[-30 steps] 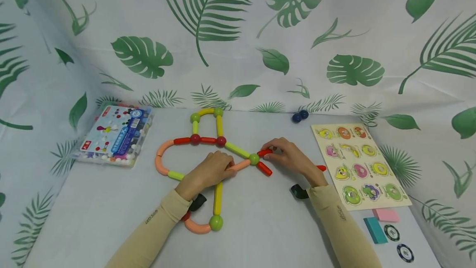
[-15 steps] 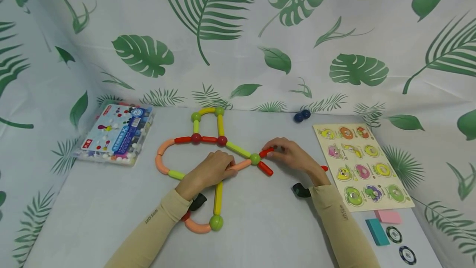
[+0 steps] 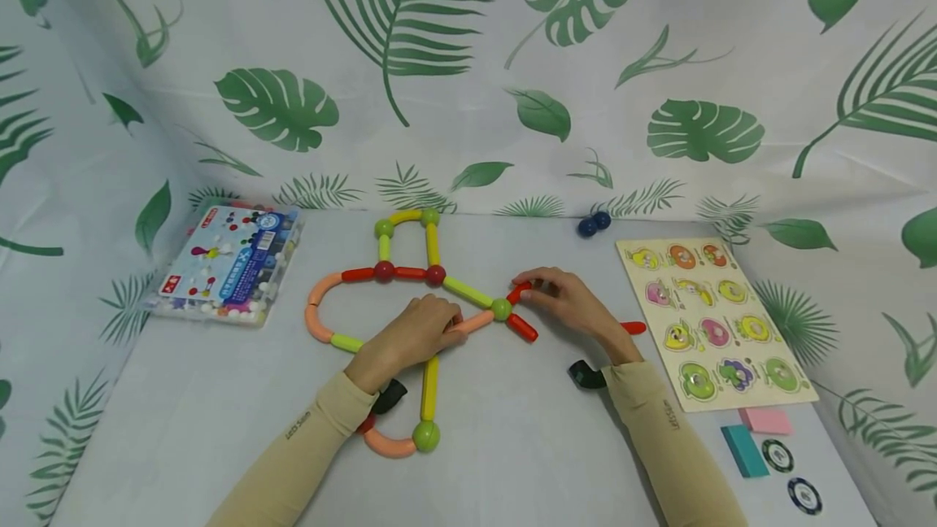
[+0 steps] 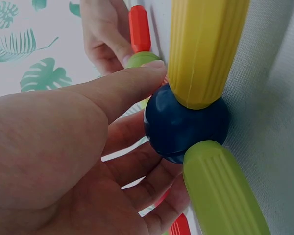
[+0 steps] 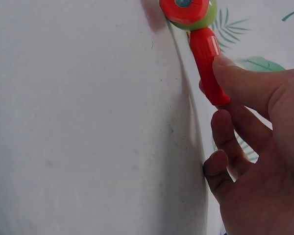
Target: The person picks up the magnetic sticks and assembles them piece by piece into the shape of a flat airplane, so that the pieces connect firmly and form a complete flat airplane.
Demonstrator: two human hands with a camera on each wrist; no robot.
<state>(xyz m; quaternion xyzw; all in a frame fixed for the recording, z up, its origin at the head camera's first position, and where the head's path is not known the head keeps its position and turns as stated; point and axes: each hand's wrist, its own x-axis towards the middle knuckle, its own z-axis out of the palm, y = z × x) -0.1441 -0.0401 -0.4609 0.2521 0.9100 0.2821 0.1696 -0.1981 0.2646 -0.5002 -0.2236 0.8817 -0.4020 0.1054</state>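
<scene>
Across the tabletop lies a figure made of magnetic sticks and balls. My left hand (image 3: 413,334) pinches the orange magnetic stick (image 3: 477,322) near its left end. Close to those fingers, a dark blue ball (image 4: 179,125) joins a yellow stick (image 4: 206,49) and a light green stick (image 4: 223,188); the head view hides this ball under the hand. With thumb and fingers, my right hand (image 3: 564,299) pinches a short red magnetic stick (image 5: 206,66). Its inner end touches the green ball (image 3: 501,310), where the orange stick, a second red stick (image 3: 522,327) and a light green stick (image 3: 468,293) also meet.
A clear box of parts (image 3: 223,263) stands at the back left. Two dark blue balls (image 3: 594,224) lie at the back. On the right are a fruit puzzle board (image 3: 669,332), a loose red stick (image 3: 633,327), teal (image 3: 745,451) and pink blocks (image 3: 765,420), and two chips.
The red stick in my right hand has swung upward about the green ball, its outer end now tilted farther toward the back. My left hand stays in place on the orange stick.
</scene>
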